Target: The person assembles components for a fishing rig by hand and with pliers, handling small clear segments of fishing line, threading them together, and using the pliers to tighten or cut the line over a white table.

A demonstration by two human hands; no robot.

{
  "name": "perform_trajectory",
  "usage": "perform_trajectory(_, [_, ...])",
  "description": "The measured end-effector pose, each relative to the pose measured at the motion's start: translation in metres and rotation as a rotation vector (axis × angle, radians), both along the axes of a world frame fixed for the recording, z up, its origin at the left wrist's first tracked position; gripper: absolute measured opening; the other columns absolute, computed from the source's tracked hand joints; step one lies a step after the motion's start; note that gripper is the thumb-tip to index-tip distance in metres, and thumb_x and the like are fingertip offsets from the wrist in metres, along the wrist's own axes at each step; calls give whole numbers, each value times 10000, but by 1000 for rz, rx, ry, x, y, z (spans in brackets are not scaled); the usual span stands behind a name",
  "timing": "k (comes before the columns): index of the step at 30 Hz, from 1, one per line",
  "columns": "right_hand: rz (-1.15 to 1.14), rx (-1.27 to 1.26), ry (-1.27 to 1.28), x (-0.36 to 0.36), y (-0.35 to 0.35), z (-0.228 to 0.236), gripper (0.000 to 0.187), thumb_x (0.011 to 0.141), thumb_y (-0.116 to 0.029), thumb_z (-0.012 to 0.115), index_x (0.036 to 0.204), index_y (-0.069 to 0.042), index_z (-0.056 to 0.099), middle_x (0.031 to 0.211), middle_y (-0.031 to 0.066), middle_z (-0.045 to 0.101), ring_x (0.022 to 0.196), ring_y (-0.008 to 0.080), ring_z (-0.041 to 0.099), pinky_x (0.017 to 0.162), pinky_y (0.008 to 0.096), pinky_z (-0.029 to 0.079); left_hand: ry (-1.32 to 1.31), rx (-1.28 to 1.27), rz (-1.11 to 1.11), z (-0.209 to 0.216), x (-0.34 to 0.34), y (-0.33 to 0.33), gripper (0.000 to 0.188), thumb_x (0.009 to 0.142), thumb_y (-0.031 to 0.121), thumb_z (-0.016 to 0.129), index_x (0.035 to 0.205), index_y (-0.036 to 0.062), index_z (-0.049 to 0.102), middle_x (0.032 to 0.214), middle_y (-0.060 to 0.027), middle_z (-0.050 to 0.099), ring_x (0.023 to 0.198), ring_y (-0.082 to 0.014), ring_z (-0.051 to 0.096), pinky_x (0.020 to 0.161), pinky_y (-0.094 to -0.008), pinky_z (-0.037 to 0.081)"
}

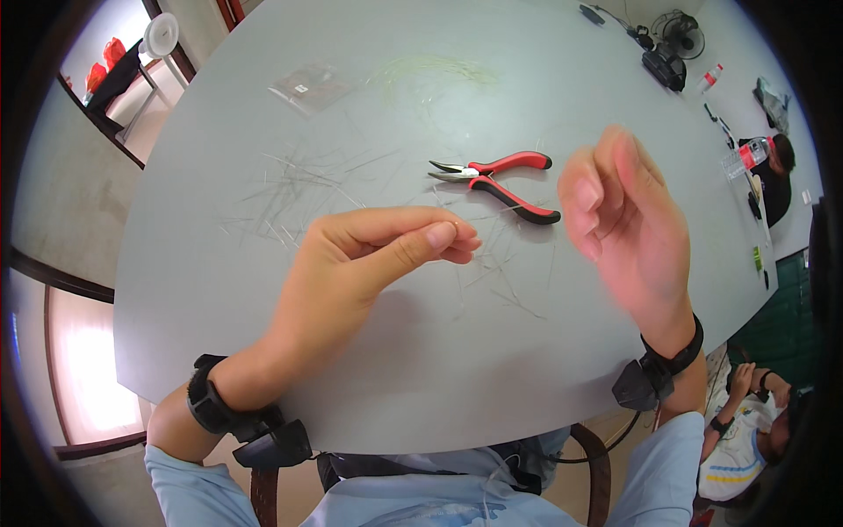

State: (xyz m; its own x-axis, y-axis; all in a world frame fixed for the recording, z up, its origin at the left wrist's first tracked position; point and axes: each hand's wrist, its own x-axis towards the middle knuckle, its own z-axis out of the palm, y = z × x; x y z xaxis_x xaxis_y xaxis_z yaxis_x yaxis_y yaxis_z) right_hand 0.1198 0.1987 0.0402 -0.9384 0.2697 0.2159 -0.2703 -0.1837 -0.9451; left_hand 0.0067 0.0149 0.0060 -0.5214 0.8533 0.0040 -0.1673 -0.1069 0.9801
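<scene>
Over the middle of the table, my left hand (369, 255) holds its thumb and index fingertip pressed together. Whatever sits in that pinch is too small to make out. My right hand (628, 220) is raised to the right, somewhat blurred, its fingers curled and the thumb drawn against the index finger. Any thin thing between them cannot be seen. Pliers (492, 180) with red and black handles and bent jaws lie between the hands, slightly beyond them. Thin wire-like pins (303, 189) are scattered past my left hand, and more pins (500, 281) lie below the pliers.
A clear plastic bag (309, 88) and a loose coil of pale yellow-green thread (439, 72) lie at the table's far side. A black fan (682, 37), bottles and cables are at the far right. Another person (746, 430) sits at the lower right.
</scene>
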Motion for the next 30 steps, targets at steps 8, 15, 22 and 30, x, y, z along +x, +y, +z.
perform_trajectory(8, [63,-179,97,0,40,-1,225,935,-220,442,798,-45,479,745,32,511,626,117,451,587,242,395,-86,-16,5,0,-1,1,243,910,139,525,1037,-54,603,981,-148,632,946,-227,601,905,-350,450])
perform_trajectory(15, [7,-284,97,-6,62,-5,168,921,-145,489,781,-52,495,703,13,486,608,105,435,564,239,369,-100,-56,0,0,-4,0,245,903,130,529,1033,-65,601,969,-142,631,957,-223,599,931,-345,430])
perform_trajectory(22, [-67,-286,2,-10,88,-16,205,916,-147,502,728,-68,476,664,11,481,578,112,433,534,243,364,-146,-151,35,7,-11,-2,232,876,142,561,974,-56,635,888,-116,632,769,-188,631,803,-312,496])
perform_trajectory(30, [-61,-132,-105,-14,101,-28,202,881,-122,485,687,-70,463,639,19,474,561,109,430,520,240,361,479,-153,100,-1,-22,-1,135,811,33,579,882,-38,669,709,-68,606,615,-117,572,597,-226,461])
